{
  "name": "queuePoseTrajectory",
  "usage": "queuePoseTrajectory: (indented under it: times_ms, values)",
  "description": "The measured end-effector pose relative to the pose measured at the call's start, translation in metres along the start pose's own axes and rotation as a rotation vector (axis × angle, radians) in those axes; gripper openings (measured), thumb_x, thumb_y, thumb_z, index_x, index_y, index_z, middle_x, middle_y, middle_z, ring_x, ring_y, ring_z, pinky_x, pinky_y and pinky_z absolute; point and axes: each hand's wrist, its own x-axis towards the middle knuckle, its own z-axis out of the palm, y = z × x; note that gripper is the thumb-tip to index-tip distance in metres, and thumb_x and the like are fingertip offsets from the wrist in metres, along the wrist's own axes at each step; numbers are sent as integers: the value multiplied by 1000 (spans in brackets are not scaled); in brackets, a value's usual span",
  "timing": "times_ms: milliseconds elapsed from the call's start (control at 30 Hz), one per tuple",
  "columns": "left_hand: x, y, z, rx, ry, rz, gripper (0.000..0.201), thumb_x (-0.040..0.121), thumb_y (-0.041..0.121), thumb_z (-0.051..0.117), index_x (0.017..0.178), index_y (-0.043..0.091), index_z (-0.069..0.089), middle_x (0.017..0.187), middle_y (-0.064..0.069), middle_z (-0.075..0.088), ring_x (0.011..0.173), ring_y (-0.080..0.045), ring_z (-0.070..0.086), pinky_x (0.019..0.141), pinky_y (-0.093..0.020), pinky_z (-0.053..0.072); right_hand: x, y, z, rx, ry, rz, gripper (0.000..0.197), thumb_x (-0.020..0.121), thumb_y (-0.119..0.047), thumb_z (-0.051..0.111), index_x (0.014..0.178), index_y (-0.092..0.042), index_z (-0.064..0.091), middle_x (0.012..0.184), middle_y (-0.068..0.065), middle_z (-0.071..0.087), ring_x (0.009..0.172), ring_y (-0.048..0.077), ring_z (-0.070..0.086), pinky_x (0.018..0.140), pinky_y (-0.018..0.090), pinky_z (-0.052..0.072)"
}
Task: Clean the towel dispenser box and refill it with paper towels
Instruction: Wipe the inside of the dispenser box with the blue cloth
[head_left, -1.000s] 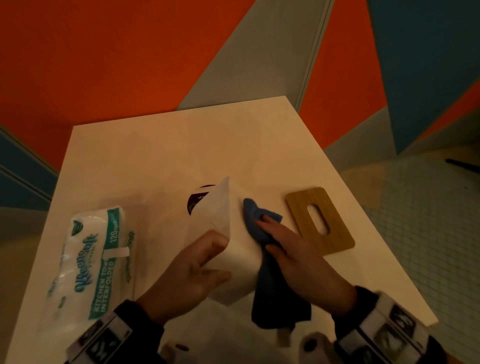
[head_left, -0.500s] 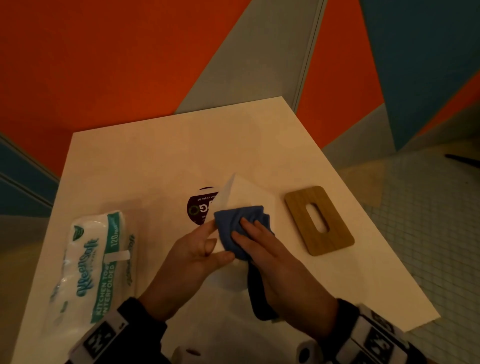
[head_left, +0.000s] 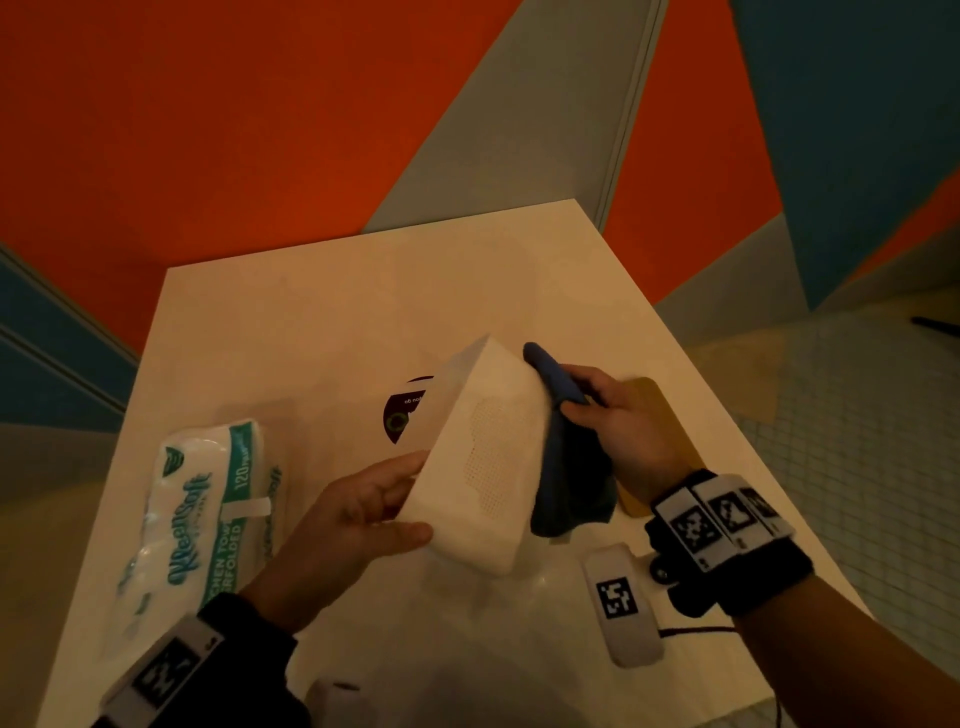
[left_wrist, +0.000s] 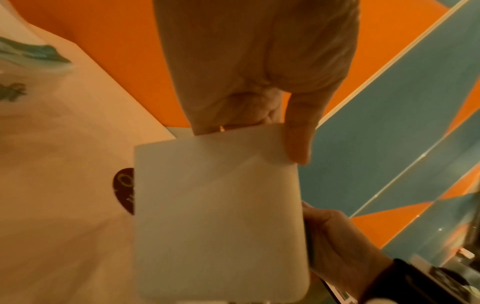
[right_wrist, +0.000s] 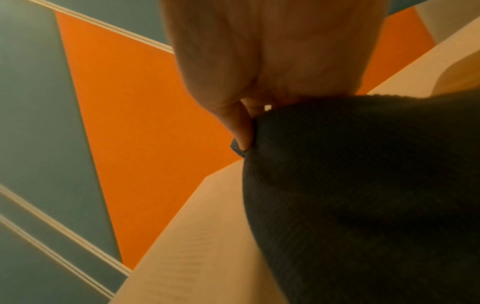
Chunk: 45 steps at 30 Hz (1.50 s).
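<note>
Orange wall behind table (head_left: 322, 322): left hand (head_left: 358, 525) grips box (head_left: 483, 457), right hand (head_left: 618, 421) grasps cloth (head_left: 566, 483) beside it. Cleaning seems underway; pack (head_left: 202, 519) left of hands looks unopened, refill remains.

The left hand (head_left: 358, 519) reaches in from the lower left, thumb and fingers clamped on the near end of the white dispenser box (head_left: 483, 467), holding it tilted. The right hand (head_left: 618, 421) comes from the right, fingers curled round a blue cloth (head_left: 566, 467) against the box's right side. Both wrists wear marker bands.
</note>
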Motion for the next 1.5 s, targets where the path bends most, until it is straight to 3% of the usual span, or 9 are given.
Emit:
queuePoseTrajectory:
  times_ms: [133, 233, 400, 733, 833, 1067, 1167, 1333, 1500]
  values:
    - [17, 10, 12, 258, 13, 13, 55, 69, -11, 58, 98, 36, 56, 94, 15, 71, 85, 6, 64, 67, -11, 53, -15, 5, -1, -98, 50, -128, 37, 86, 3, 50, 119, -12, 55, 123, 8, 59, 115, 21, 52, 100, 35, 41]
    - [29, 17, 27, 298, 89, 44, 38, 85, -2, 52, 100, 33, 55, 106, 5, 66, 97, -7, 63, 84, -25, 51, -32, 13, 9, -165, 14, -254, 37, 87, -3, 52, 111, -31, 54, 118, -5, 58, 111, 6, 51, 100, 27, 39]
    - [32, 15, 33, 268, 200, 117, 26, 86, 2, 52, 92, 25, 61, 96, -4, 69, 89, -18, 65, 75, -25, 52, -58, 29, 14, -461, 0, -456, 36, 84, -21, 45, 117, -35, 48, 131, -7, 46, 116, -10, 38, 100, -2, 21]
    - [16, 7, 40, 205, 186, 406, 35, 72, 24, 58, 104, 39, 59, 102, 33, 66, 99, 7, 61, 80, -7, 47, -51, 0, 37, -856, -100, -869, 35, 99, -25, 25, 131, -17, 37, 139, 13, 46, 126, 24, 33, 110, 34, 21]
    - [10, 8, 30, 175, 224, 372, 22, 67, 28, 60, 83, 40, 68, 83, 24, 72, 78, 7, 64, 67, -8, 50, -60, 22, 17, -846, -143, -843, 39, 99, -30, 19, 133, -21, 35, 144, 1, 31, 133, 20, 29, 116, 26, 16]
    - [-1, 8, 41, 165, 271, 260, 38, 78, -14, 55, 74, 22, 64, 63, 20, 71, 58, 8, 63, 51, -6, 48, -70, 25, 11, -603, -119, -769, 36, 97, -31, 32, 131, -25, 42, 145, -7, 35, 136, 11, 30, 115, 23, 22]
    - [-1, 11, 40, 258, 210, 268, 52, 76, -10, 62, 65, 41, 69, 61, 28, 69, 60, 10, 63, 54, -2, 45, -55, 11, 8, -346, -101, -569, 35, 92, -21, 42, 126, -33, 44, 139, -12, 41, 132, 2, 34, 109, 10, 21]
    - [-5, 9, 43, 386, 149, 238, 61, 75, -2, 66, 63, 58, 62, 63, 38, 65, 66, 16, 61, 56, 1, 43, -8, -2, 7, -341, -109, -208, 37, 96, -3, 36, 131, -11, 45, 139, 3, 45, 131, 22, 40, 111, 30, 28]
    - [-2, 9, 38, 361, 129, 183, 64, 77, -5, 62, 63, 58, 63, 64, 39, 64, 67, 16, 60, 55, 1, 43, 5, -25, 34, -418, -212, -331, 37, 95, -1, 38, 130, -10, 47, 138, 2, 46, 129, 14, 38, 93, -4, 23]
